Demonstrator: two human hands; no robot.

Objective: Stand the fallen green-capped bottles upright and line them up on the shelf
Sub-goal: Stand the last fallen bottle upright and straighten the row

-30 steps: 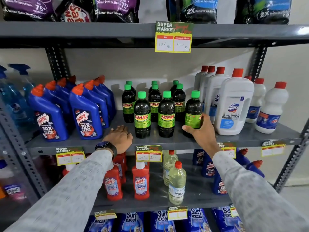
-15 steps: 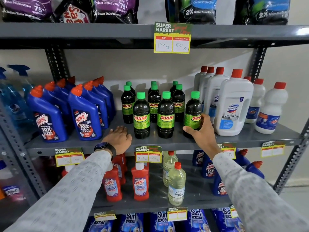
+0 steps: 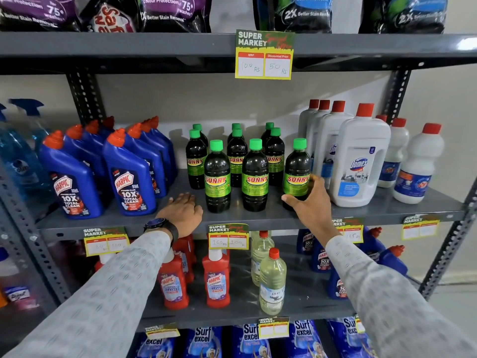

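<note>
My right hand [image 3: 311, 202] grips the rightmost front green-capped bottle [image 3: 297, 174], upright on the shelf [image 3: 387, 210] at 3 o'clock of its row, apparently touching down. My left hand [image 3: 182, 211] lies flat, fingers together.

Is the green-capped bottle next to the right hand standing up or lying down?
Standing up. The bottle has its green cap on top and its base on the shelf, with the right hand wrapped round its lower part.
</note>
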